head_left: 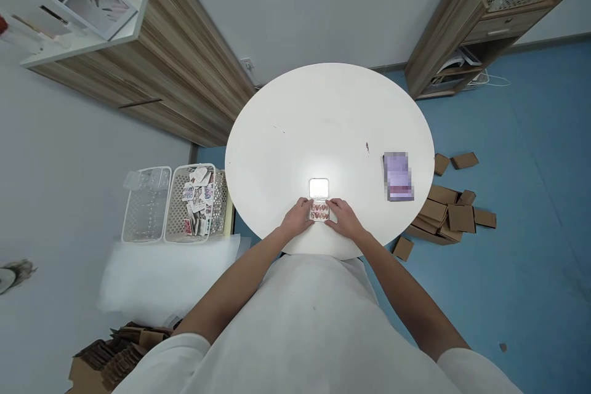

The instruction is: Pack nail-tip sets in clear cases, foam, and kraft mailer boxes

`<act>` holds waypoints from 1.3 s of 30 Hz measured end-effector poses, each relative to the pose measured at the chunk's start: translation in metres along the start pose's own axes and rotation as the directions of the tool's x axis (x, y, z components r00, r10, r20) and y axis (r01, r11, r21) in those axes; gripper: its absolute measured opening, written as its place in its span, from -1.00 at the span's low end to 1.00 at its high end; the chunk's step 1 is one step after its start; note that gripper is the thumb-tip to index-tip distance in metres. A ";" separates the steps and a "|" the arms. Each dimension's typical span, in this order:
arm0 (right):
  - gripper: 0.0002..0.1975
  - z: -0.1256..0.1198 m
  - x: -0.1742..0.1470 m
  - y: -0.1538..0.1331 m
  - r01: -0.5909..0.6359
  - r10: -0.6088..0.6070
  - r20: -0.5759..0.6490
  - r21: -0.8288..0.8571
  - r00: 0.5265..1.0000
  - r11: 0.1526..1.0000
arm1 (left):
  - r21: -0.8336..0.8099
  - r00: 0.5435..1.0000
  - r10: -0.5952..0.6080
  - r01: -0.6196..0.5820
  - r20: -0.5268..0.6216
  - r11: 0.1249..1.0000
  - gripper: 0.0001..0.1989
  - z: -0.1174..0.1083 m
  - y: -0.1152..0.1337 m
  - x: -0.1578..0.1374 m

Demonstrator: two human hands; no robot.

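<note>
A small hinged case (319,211) lies near the front edge of the white round table (323,104). Its pale lid (319,188) is raised away from me. Inside, several reddish, nail-shaped pieces sit in two rows; they look like press-on nails. My left hand (297,217) grips the left side of the case, thumb and fingers at its edge. On the opposite side my right hand (344,218) holds it the same way. A purple packet (399,176), blurred out, rests on the table to the right.
Left of the table, a white basket (168,221) holds several printed cards beside a clear bin (145,206). Cardboard pieces (443,215) litter the blue floor at right. A wooden cabinet (184,61) and a shelf unit (443,31) stand beyond.
</note>
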State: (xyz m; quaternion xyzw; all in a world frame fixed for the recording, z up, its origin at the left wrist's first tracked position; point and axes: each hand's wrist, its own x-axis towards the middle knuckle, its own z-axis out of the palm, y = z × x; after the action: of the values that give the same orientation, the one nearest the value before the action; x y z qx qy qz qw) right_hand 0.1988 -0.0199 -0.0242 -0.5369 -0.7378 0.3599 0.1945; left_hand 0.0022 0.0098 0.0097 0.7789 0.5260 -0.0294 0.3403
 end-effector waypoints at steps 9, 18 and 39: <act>-0.42 0.003 0.001 0.005 0.031 -0.031 -0.022 -0.008 0.999 0.999 | -0.087 1.000 0.021 -0.022 -0.009 0.996 -0.35 0.005 -0.005 -0.001; -0.28 0.014 -0.004 0.001 -0.064 0.066 -0.040 0.043 0.997 0.997 | -0.208 0.994 -0.027 0.004 -0.110 0.978 -0.27 0.016 -0.007 -0.015; -0.22 -0.004 -0.020 -0.060 -0.323 0.401 0.015 0.621 0.916 0.714 | -0.761 0.777 -0.590 0.244 -0.217 0.601 -0.62 0.015 0.039 -0.018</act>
State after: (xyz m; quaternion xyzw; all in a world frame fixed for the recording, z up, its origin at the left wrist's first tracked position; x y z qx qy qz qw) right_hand 0.1699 -0.0472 0.0249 -0.5997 -0.4483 0.5764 0.3272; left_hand 0.0313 -0.0213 0.0254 0.4252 0.7321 0.2698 0.4588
